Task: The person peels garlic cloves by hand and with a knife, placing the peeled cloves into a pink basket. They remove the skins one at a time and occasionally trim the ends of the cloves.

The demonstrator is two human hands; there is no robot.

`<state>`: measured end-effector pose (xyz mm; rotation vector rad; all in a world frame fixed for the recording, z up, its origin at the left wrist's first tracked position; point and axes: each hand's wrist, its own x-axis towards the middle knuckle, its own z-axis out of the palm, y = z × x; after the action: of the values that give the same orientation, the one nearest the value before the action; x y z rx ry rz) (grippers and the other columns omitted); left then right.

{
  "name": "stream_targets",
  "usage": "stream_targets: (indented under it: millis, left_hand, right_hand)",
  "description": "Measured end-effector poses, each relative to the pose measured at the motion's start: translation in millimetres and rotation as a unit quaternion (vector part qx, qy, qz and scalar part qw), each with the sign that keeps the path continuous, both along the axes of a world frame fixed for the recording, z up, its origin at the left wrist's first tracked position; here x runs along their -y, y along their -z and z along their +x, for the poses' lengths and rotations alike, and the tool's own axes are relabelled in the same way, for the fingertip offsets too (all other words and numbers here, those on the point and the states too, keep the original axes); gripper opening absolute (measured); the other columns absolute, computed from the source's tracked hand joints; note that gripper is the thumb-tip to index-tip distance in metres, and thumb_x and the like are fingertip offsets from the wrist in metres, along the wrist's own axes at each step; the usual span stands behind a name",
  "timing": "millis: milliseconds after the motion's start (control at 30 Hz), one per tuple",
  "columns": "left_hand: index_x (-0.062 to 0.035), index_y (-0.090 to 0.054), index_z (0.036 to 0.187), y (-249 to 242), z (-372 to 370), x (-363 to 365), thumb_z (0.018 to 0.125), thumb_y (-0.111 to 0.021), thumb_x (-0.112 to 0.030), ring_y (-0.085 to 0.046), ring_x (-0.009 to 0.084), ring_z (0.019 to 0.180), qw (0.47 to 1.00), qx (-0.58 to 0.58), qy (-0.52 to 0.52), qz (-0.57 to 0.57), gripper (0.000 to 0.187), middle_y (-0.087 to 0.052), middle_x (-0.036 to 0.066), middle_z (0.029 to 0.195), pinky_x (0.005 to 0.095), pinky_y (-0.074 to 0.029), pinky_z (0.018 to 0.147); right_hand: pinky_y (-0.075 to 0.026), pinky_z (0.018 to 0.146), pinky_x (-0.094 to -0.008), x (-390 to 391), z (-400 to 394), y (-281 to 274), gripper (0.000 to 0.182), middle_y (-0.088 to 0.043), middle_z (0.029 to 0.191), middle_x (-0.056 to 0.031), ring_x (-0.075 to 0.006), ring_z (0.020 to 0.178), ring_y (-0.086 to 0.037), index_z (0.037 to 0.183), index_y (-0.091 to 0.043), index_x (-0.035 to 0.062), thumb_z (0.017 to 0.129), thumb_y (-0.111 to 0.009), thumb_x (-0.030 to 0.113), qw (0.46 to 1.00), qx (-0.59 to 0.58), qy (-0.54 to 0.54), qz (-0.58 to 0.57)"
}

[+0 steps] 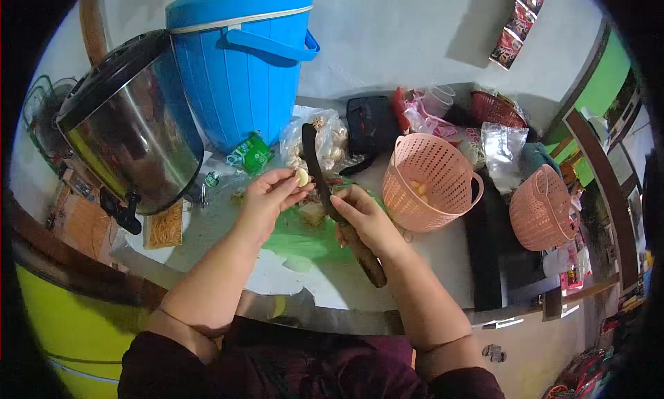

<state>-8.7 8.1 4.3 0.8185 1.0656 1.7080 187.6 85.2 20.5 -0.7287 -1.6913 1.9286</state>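
Dark sleeves (162, 364) lie closest, leading to the left hand (277, 195), which pinches a pale clove (303, 179) between thumb and fingertips, and the right hand (363, 219), wrapped around a dark knife (319, 181) beside that clove. Green plastic (297, 245) spreads beneath both; a pink basket (402, 191) stands right of the right hand, and a clear bag of bulbs (337, 139) lies beyond them.
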Motion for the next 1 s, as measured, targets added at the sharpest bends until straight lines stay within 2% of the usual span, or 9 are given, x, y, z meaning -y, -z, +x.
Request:
stream_targets:
  millis: [200,300,333,467,567,600,733,867,1000]
  left_hand:
    - [0.0007,-0.059,0.114,-3.6,3.8,0.4,0.094,-0.058,-0.005,-0.064,0.0228,0.107,1.000,0.018,0.001,-0.004,0.021,-0.065,0.012,0.112,0.0292,-0.054,0.091]
    - [0.0007,-0.058,0.115,-5.2,4.0,1.6,0.094,-0.058,-0.005,-0.064,0.0231,0.108,0.999,0.032,0.003,-0.001,0.022,-0.065,0.012,0.112,0.0288,-0.053,0.092]
    - [0.0004,-0.058,0.115,-3.8,3.0,1.2,0.094,-0.058,-0.005,-0.064,0.0226,0.108,0.999,0.033,0.006,0.003,0.022,-0.065,0.011,0.112,0.0290,-0.053,0.092]
    - [-0.0005,-0.058,0.114,-1.1,1.1,1.1,0.094,-0.060,-0.007,-0.064,0.0205,0.105,0.999,0.042,-0.002,0.005,0.021,-0.064,0.010,0.111,0.0303,-0.053,0.090]
    - [-0.0024,-0.059,0.113,1.5,0.9,0.8,0.094,-0.061,-0.010,-0.064,0.0178,0.099,0.999,0.036,-0.009,0.026,0.020,-0.065,0.007,0.108,0.0312,-0.052,0.088]
    - [-0.0028,-0.059,0.113,1.5,1.3,0.3,0.094,-0.061,-0.010,-0.064,0.0178,0.098,0.999,0.032,-0.013,0.029,0.020,-0.065,0.007,0.107,0.0311,-0.052,0.087]
    - [-0.0031,-0.059,0.114,4.0,-0.5,-0.2,0.095,-0.060,-0.010,-0.065,0.0167,0.090,1.000,-0.017,-0.024,0.008,0.020,-0.065,0.007,0.106,0.0300,-0.053,0.082]
    - [-0.0031,-0.061,0.113,4.7,-0.3,-0.9,0.095,-0.058,-0.009,-0.064,0.0156,0.091,0.999,-0.027,-0.018,0.024,0.019,-0.067,0.006,0.105,0.0285,-0.052,0.081]
    - [-0.0044,-0.057,0.124,9.0,-2.7,-1.8,0.098,-0.050,-0.006,-0.062,0.0147,0.094,0.999,0.020,0.001,0.043,0.027,-0.064,0.008,0.110,0.0276,-0.051,0.084]
  right_hand:
    - [-0.045,0.051,-0.0261,-5.1,3.2,-2.3,0.031,-0.058,0.079,-0.0042,-0.0111,0.058,-0.054,0.114,-0.055,0.0003,0.102,-0.047,0.028,0.999,0.013,-0.003,-0.048]
    - [-0.046,0.051,-0.0262,-11.4,4.8,-0.5,0.033,-0.066,0.094,-0.0109,-0.0125,0.058,-0.056,0.115,-0.055,0.0012,0.102,-0.043,0.029,0.988,-0.077,-0.011,-0.134]
    - [-0.047,0.053,-0.0255,-13.9,4.4,-0.2,0.034,-0.067,0.097,-0.0141,-0.0128,0.061,-0.055,0.120,-0.052,0.0004,0.103,-0.039,0.027,0.974,-0.102,-0.024,-0.201]
    - [-0.046,0.055,-0.0249,0.4,6.8,-25.5,0.035,-0.066,0.093,-0.0175,-0.0149,0.059,-0.053,0.123,-0.047,0.0018,0.103,-0.035,0.028,0.933,-0.098,-0.061,-0.342]
    - [-0.041,0.047,-0.0236,-3.8,10.8,-15.0,0.036,-0.065,0.092,-0.0195,-0.0155,0.057,-0.053,0.128,-0.042,0.0020,0.103,-0.035,0.027,0.950,-0.106,-0.153,-0.251]
    - [-0.041,0.048,-0.0238,-3.3,10.2,-15.9,0.038,-0.066,0.088,-0.0186,-0.0156,0.055,-0.052,0.129,-0.043,0.0016,0.102,-0.036,0.028,0.952,-0.109,-0.155,-0.239]
    - [-0.042,0.051,-0.0219,2.4,6.6,-28.7,0.039,-0.069,0.093,-0.0112,-0.0096,0.058,-0.052,0.127,-0.051,0.0025,0.102,-0.036,0.027,0.990,-0.039,-0.106,-0.087]
    - [-0.042,0.053,-0.0216,1.7,6.0,-20.0,0.040,-0.067,0.097,-0.0081,-0.0084,0.062,-0.051,0.133,-0.049,0.0036,0.102,-0.040,0.026,0.994,-0.044,-0.091,-0.052]
    - [-0.043,0.059,-0.0218,3.3,6.2,-14.0,0.043,-0.062,0.095,-0.0055,-0.0084,0.069,-0.051,0.140,-0.042,0.0035,0.101,-0.046,0.020,0.996,-0.033,-0.063,-0.047]
